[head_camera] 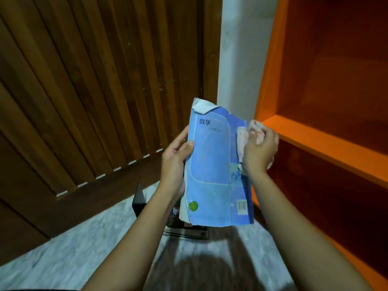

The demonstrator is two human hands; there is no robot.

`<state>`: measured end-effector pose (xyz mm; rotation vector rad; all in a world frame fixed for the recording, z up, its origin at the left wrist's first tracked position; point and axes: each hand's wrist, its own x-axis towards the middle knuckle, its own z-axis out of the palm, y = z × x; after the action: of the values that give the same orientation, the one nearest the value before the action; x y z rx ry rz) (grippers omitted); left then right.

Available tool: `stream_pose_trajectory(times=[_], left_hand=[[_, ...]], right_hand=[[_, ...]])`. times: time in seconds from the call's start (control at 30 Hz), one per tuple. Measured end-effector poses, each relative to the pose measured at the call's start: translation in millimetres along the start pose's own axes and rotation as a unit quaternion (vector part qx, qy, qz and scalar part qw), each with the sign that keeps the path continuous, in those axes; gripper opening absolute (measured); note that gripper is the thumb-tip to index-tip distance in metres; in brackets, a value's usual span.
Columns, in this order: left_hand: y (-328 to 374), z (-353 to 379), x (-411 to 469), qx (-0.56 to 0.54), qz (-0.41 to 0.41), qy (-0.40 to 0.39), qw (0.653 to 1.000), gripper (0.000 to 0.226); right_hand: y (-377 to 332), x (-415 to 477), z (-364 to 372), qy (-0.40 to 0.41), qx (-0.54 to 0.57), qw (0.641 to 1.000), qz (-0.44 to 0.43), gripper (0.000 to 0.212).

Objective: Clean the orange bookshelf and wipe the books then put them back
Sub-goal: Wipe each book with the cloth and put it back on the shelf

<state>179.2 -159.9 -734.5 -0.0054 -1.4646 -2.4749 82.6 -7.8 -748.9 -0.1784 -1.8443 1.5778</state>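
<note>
The blue book [216, 164] is held upright in the air just left of the orange bookshelf [315, 141], the left hand [176, 157] gripping its left edge and the right hand [261, 151] curled round a bunched cloth [255, 127] at its right edge. With that worn, dog-eared cover, light strokes away from the gripped edge look safest.

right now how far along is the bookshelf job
Looks done: the orange bookshelf shows bare shelves. In hand: the left hand holds a blue book while the right hand wipes it with a cloth. Left: a dark stack below, likely books, and reshelving.
</note>
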Motion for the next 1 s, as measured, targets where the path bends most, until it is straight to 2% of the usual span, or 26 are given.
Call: stream_pose_trajectory(times=[0.07,0.1,0.17,0.3,0.33,0.4,0.47,0.53,0.6,0.67,0.73,0.77,0.8,0.9,0.93,1.0], left_hand=[[9,10,-7,0.001,0.001,-0.010,1.000,0.036],[10,15,-9,0.003,0.000,-0.007,1.000,0.036],[9,27,-12,-0.005,0.003,0.004,1.000,0.036],[14,36,-12,-0.046,0.010,0.044,0.998,0.038],[18,35,-13,-0.054,0.011,0.044,0.998,0.037],[25,33,-16,-0.052,0.012,0.031,0.998,0.035],[27,37,-17,-0.046,0.009,0.014,0.999,0.034],[23,43,-17,-0.046,0.003,0.027,0.999,0.035],[17,48,-15,-0.054,-0.006,0.057,0.997,0.038],[11,50,-12,-0.056,-0.012,0.090,0.994,0.041],[8,45,-10,-0.071,-0.012,0.111,0.991,0.042],[9,41,-9,-0.088,-0.010,0.112,0.990,0.043],[11,37,-8,-0.104,-0.006,0.109,0.989,0.043],[18,32,-7,-0.110,0.005,0.096,0.989,0.040],[19,34,-6,-0.105,0.009,0.104,0.989,0.040],[19,36,-3,-0.103,0.014,0.131,0.986,0.041]], right_hand=[[11,8,-11,-0.031,-0.018,0.993,0.112,0.020],[7,3,-12,-0.039,-0.019,0.992,0.115,0.019],[-18,-17,-11,-0.057,0.020,0.996,0.067,0.015],[-51,-66,-21,-0.127,0.051,0.983,-0.121,0.014],[-45,-64,-26,-0.115,0.045,0.985,-0.124,0.014],[-20,-44,-34,-0.059,0.019,0.997,-0.042,0.013],[5,-28,-41,-0.055,-0.022,0.995,0.085,0.013],[12,-32,-41,-0.067,-0.038,0.990,0.119,0.014],[-7,-50,-40,-0.081,0.011,0.995,0.064,0.016],[-31,-74,-41,-0.131,0.045,0.990,-0.036,0.010],[-33,-88,-44,-0.177,0.029,0.976,-0.122,0.011],[-25,-84,-47,-0.172,0.017,0.976,-0.133,0.013],[-12,-75,-50,-0.147,0.000,0.983,-0.108,0.015],[24,-50,-57,-0.054,-0.045,0.994,0.084,0.014],[25,-54,-55,-0.044,-0.041,0.994,0.094,0.018],[6,-78,-49,-0.081,-0.004,0.996,0.023,0.032]])
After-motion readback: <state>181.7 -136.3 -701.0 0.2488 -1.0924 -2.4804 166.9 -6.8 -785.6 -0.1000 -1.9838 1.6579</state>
